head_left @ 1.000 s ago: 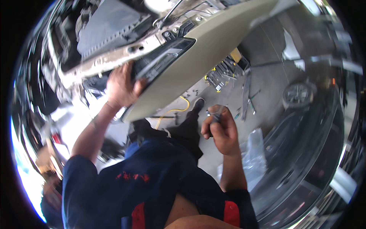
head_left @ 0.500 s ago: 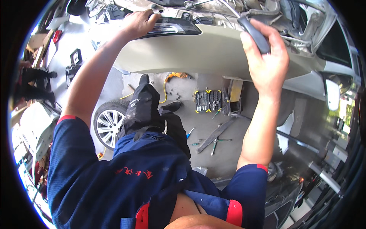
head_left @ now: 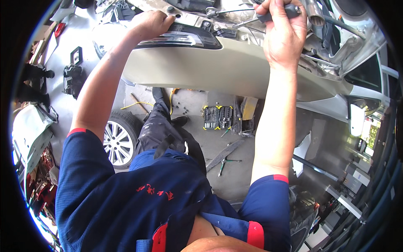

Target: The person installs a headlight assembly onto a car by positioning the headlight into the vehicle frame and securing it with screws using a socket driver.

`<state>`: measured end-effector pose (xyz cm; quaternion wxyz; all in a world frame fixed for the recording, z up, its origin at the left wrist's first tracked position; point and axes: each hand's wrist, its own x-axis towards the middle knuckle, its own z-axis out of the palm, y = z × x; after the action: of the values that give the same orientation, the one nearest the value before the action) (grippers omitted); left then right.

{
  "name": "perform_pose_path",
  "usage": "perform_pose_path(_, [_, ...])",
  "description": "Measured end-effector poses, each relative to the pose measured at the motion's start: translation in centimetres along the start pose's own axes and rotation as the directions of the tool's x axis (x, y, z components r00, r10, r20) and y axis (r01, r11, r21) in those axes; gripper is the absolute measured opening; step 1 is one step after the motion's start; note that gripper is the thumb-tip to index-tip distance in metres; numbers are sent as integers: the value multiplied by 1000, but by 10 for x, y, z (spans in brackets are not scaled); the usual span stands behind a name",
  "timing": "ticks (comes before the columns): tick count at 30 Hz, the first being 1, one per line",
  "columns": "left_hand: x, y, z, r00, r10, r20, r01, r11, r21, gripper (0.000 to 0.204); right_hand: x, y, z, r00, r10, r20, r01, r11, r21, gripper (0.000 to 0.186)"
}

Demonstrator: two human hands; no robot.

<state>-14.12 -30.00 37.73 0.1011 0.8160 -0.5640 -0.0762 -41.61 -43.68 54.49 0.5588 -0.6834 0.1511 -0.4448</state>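
Note:
My right hand [head_left: 285, 40] is wrapped round the dark grey handle of a screwdriver [head_left: 263, 18]. Its thin metal shaft slants down to the left, over the front of the car's engine bay [head_left: 247, 12]; what the tip touches is hard to make out. On the left, my left hand [head_left: 152, 24] is closed at the upper edge of the headlight [head_left: 184, 38], thumb toward the right and the other fingertips hidden. Below the headlight, the beige body panel [head_left: 197, 63] curves across in front of me.
An open tool case [head_left: 218, 117] with sockets lies on the floor, near a green-handled cross wrench [head_left: 223, 164]. A wheel [head_left: 119, 140] lies beside my legs. A yellow cable [head_left: 171, 101] runs by my feet. At far left, another person's dark-clothed legs [head_left: 33, 84] show.
My right hand has moved up and slightly left, turning the screwdriver's handle from steep to nearly level. My left hand stays at the headlight. The whole view has shifted a little.

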Motion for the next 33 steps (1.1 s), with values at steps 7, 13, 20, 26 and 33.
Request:
perform_pose_path(7, [-12, 30, -25, 992, -117, 48, 120, 990, -78, 49, 20, 38, 28, 994, 82, 72, -101, 942, 319, 27])
perform_pose_path(13, [-10, 36, -28, 990, -137, 38, 139, 990, -37, 47, 34, 71, 31, 980, -104, 171, 35, 930, 367, 30])
perform_pose_path(20, [-15, 36, -24, 990, -144, -4, 144, 989, -46, 46, 43, 78, 40, 969, -88, 230, -2, 931, 364, 37])
perform_pose_path(26, [-13, 37, -28, 987, -156, -22, 155, 987, -44, 47, 47, 74, 38, 988, -19, 152, 12, 999, 48, 30])
perform_pose_path(33, [-13, 44, -31, 984, -178, -13, 177, 983, -45, 46, 37, 11, 61, 982, 18, 188, 89, 834, -544, 22])
